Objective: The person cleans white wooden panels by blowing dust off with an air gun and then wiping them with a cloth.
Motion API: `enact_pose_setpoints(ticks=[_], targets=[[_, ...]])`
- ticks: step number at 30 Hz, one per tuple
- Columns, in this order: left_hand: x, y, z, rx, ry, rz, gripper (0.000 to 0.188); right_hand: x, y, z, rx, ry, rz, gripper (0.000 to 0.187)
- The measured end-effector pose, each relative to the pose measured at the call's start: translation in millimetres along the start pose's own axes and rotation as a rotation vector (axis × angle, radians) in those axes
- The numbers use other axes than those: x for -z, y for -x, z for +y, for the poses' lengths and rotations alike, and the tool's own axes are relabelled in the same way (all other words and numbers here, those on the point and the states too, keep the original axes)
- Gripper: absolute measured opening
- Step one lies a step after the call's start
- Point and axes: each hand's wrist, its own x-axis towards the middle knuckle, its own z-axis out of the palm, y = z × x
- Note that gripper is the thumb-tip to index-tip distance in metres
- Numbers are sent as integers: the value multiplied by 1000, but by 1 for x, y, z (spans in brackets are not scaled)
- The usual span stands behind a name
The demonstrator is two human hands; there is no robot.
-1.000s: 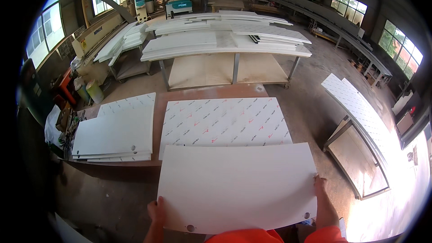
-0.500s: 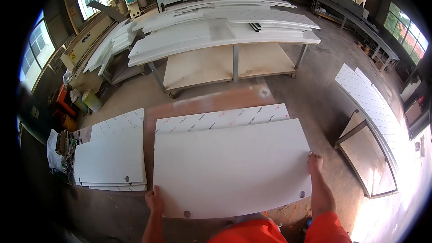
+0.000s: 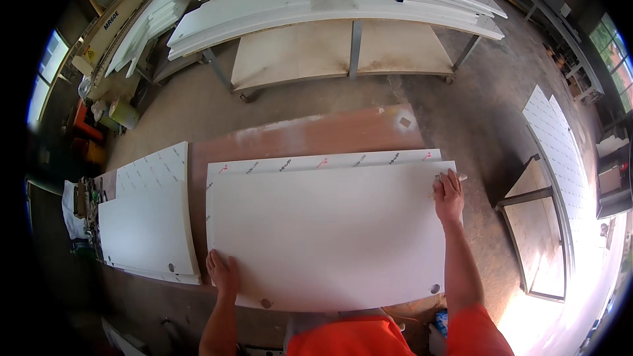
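Holding a large white panel (image 3: 330, 237) flat, the person is keeping it over the patterned sheet (image 3: 316, 161) that is lying on the brown board (image 3: 297, 138). The left hand (image 3: 223, 274) is pressing flat on the panel's near left corner, fingers spread, not wrapping anything that I can see. The right hand (image 3: 448, 196) is resting on the far right corner, with its fingertips curling over the edge. The panel's long axis is running left to right, so each hand is taking one end. Only a thin strip of the patterned sheet is showing beyond the panel's far edge. Left of the panel, a stack of white boards (image 3: 148, 227) is lying just beside it. Bare concrete floor (image 3: 475, 125) is lying to the right of the panel, and a loaded metal table (image 3: 343, 39) is standing well beyond it.
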Motion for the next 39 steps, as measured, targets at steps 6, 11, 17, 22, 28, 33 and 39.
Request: enact_pose_setpoints(ticks=[6,11,17,22,28,33,39], targets=[[7,3,6,-59,-74,-11,76,-90,-8,-116,-12,102,-405,87],[4,3,6,-65,-92,-5,75,-141,-5,-341,332,51,-762,97],[6,5,-7,-47,-91,11,76,-123,-30,-265,102,-7,-729,91],[-3,1,-11,-89,-120,17,77,-110,-56,-110,-383,296,-454,90],[-2,-4,-12,-146,-68,24,78,-171,-1,-347,87,199,-638,91],[0,-5,-18,-158,-18,47,81,-220,17,-539,456,65,-726,89],[3,-8,-13,-145,53,37,79,-262,72,-634,747,-160,-600,84]])
